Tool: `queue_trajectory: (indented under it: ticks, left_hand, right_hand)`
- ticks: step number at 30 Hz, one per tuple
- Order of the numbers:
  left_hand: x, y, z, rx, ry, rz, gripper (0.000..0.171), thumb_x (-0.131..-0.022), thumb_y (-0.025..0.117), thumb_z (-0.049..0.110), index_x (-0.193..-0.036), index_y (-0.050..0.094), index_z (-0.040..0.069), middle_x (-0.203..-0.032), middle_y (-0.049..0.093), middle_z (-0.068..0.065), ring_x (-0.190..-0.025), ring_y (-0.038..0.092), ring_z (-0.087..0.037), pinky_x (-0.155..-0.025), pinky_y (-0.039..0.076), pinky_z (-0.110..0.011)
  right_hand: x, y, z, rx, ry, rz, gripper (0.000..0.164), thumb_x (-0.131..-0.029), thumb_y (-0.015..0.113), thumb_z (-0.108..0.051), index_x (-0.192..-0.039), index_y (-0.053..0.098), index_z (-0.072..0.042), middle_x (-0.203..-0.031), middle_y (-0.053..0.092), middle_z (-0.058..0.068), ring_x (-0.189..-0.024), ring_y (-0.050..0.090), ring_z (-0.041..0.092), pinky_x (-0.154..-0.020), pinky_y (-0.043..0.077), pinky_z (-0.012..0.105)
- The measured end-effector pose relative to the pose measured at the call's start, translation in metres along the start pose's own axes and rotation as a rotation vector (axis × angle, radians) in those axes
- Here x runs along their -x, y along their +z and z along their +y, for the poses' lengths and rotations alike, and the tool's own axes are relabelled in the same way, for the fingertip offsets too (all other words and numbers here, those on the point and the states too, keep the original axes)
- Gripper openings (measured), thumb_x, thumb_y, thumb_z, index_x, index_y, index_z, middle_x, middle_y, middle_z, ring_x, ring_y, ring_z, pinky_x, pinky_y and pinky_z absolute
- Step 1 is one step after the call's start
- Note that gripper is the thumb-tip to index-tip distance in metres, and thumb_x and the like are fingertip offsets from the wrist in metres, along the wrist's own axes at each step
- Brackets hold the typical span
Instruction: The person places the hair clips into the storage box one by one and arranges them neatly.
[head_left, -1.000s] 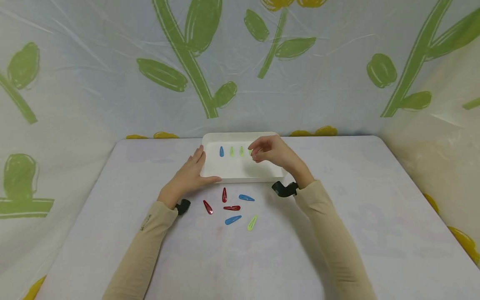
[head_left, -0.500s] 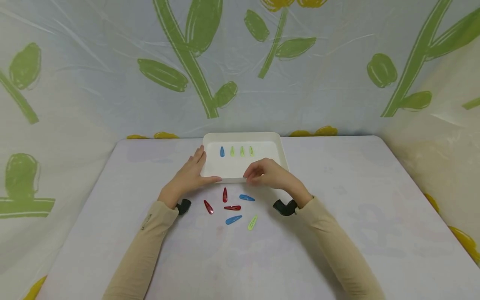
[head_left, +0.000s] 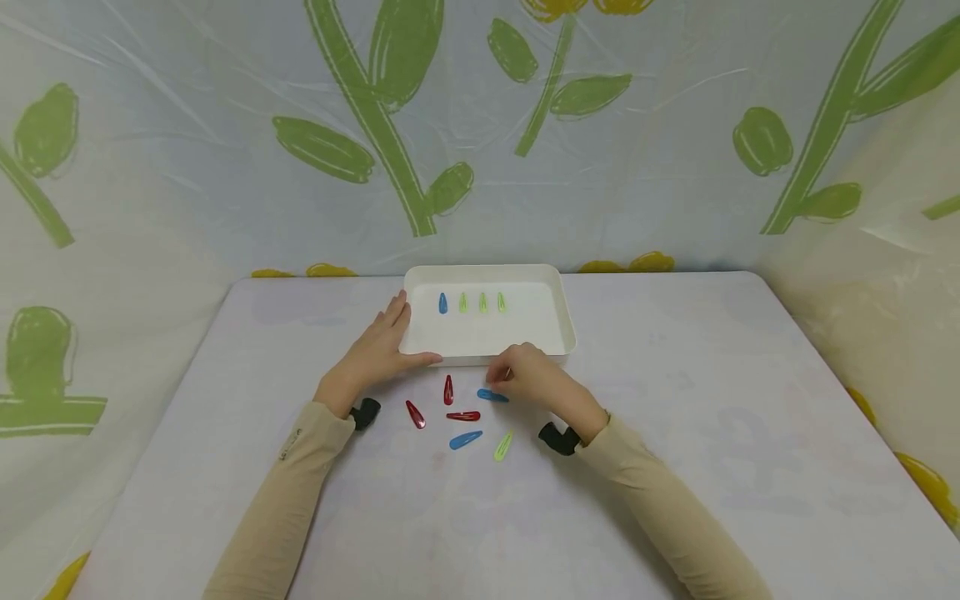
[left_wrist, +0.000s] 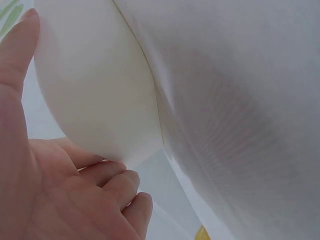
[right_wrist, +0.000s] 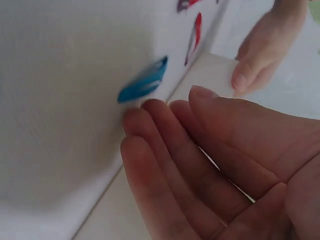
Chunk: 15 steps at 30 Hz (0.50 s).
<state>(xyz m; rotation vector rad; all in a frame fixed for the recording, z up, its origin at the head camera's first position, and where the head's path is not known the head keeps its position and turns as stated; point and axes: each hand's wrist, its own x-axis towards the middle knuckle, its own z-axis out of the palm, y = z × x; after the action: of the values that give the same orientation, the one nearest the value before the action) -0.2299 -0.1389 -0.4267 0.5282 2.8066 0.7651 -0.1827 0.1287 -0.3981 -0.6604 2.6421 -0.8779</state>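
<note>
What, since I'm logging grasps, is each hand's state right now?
Left hand: open, touching the shallow white rectangular tray.
Right hand: open, holding nothing, fingertips beside a glossy blue teardrop-shaped hair clip.

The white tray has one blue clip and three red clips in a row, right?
Not quite: the head view shows that the three clips in line with the blue clip are light green, not red. The white tray does hold one blue clip.
</note>
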Motion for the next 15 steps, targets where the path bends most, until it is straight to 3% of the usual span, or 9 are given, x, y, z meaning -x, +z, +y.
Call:
queue_trajectory:
  ticks: [5, 15]
  left_hand:
    - [0.0, 0.0, 0.0, 0.005, -0.001, 0.002, 0.119, -0.081, 0.07, 0.066, -0.158, 0.007, -0.001, -0.166, -0.007, -0.011, -0.152, 0.0, -0.031, -0.123, 0.008, -0.047]
    - [0.0, 0.002, -0.003, -0.002, -0.01, -0.003, 0.119, -0.082, 0.068, 0.068, -0.158, 0.006, 0.0, -0.166, -0.009, -0.01, -0.152, -0.001, -0.032, -0.122, 0.008, -0.048]
  right_hand:
    - [0.0, 0.01, -0.003, 0.049, 0.003, 0.017, 0.002, -0.085, 0.076, -0.002, -0.086, 0.077, -0.003, -0.076, 0.067, -0.001, -0.069, 0.055, 0.014, -0.065, 0.05, 0.023]
    - [-0.002, 0.02, -0.001, 0.039, 0.007, 0.03, 0.011, -0.081, 0.074, 0.005, -0.083, 0.074, -0.006, -0.074, 0.063, -0.002, -0.069, 0.054, 0.015, -0.063, 0.049, 0.024]
